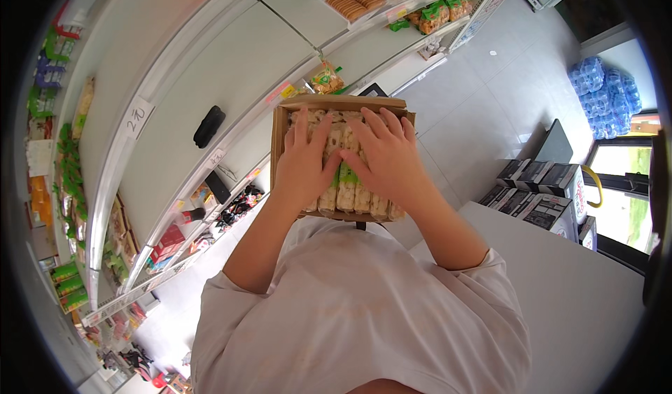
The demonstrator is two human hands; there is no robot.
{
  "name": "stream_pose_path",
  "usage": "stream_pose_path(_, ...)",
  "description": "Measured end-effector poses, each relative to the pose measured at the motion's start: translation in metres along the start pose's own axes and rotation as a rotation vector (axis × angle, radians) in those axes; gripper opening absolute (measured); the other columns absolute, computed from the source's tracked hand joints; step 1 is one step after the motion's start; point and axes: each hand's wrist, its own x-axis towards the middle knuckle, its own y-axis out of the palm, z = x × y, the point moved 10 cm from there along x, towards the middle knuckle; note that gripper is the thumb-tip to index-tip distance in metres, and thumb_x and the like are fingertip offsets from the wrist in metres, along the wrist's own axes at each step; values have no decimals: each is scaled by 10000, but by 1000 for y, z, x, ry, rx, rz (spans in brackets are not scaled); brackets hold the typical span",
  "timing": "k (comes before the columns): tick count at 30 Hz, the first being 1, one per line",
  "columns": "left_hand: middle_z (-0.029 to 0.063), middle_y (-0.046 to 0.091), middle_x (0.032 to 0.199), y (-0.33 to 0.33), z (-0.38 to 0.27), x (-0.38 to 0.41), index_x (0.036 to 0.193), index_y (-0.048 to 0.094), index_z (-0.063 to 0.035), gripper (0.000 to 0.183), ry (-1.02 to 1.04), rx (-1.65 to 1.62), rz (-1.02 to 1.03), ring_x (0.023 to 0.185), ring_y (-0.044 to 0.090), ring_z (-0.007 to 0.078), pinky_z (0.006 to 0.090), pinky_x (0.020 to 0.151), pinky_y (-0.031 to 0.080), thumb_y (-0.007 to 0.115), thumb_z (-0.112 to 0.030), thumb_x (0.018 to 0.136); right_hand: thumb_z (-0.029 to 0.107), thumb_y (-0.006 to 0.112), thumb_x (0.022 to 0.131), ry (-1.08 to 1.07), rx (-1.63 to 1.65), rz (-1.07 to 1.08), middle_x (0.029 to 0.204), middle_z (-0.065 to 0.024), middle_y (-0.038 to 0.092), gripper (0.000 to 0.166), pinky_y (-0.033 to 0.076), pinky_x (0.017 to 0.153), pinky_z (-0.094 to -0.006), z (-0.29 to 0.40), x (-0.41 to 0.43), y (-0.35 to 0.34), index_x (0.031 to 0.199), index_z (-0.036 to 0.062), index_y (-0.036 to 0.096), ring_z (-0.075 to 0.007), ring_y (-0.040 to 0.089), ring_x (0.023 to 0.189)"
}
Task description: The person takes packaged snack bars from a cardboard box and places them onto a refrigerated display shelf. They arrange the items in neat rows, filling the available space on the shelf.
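Note:
In front of my body is an open cardboard box (277, 152), packed with a row of clear-wrapped, pale puffed snack bars (345, 199) that have green labels. My left hand (302, 168) lies over the left part of the row, its fingers stretched towards the far side of the box. Over the right part, my right hand (391, 165) rests with fingers spread. Both thumbs come together at the middle of the bars. My palms hide much of the packs, and the underside of the box cannot be seen.
White shelves (173, 95) curve along the left, holding a black object (209, 127) and bagged snacks (326, 79). Packaged biscuits (354, 1) sit at the top. Boxed cartons (546, 205) stand on a white counter (567, 299) at right, with wrapped water bottles (604, 97) beyond.

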Motion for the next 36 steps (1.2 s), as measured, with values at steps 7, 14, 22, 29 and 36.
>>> stream_pose_path(7, 304, 199, 1718, 7, 6, -22, 1648, 379, -127, 732, 13, -121, -4, 1432, 423, 564, 572, 1086, 507, 688, -281, 1002, 318, 795, 895, 19, -19, 97, 1106, -67, 684, 432, 423, 1022, -518, 6, -15, 20, 1256, 116, 671, -318, 622, 1105)
stream_pose_path(14, 289, 25, 1767, 1, 28, -41, 1712, 52, -26, 999, 81, -536, -33, 1650, 63, 447, 512, 1309, 225, 709, -67, 960, 301, 827, 843, -10, -22, 45, 1133, -67, 696, 447, 423, 1032, -507, 16, -18, 16, 1222, 112, 683, -297, 627, 1101)
stream_pose_path(22, 269, 127, 1765, 28, 61, -90, 1719, -39, -29, 968, 144, -918, 249, 1638, 176, 331, 408, 1307, 210, 640, -61, 1029, 292, 789, 887, 62, -272, 158, 1381, -167, 635, 501, 388, 1158, -590, 20, -3, 28, 1312, 65, 650, -381, 552, 1342)
stream_pose_path(29, 161, 593, 1458, -4, 102, -107, 1609, 422, -62, 602, 94, -1082, 412, 1265, 624, 258, 374, 1036, 531, 625, -63, 1042, 173, 781, 874, -175, -60, 241, 1322, -174, 673, 410, 506, 1053, -510, 140, 88, 18, 1246, 36, 678, -396, 632, 1230)
stream_pose_path(36, 142, 700, 1202, -146, 155, -133, 1376, 626, 4, 392, 266, -1035, -65, 1068, 676, 246, 367, 927, 544, 648, 19, 985, 66, 767, 853, -775, 334, 102, 1187, -150, 720, 263, 584, 894, -428, 353, 184, -3, 1105, 12, 712, -358, 692, 1075)
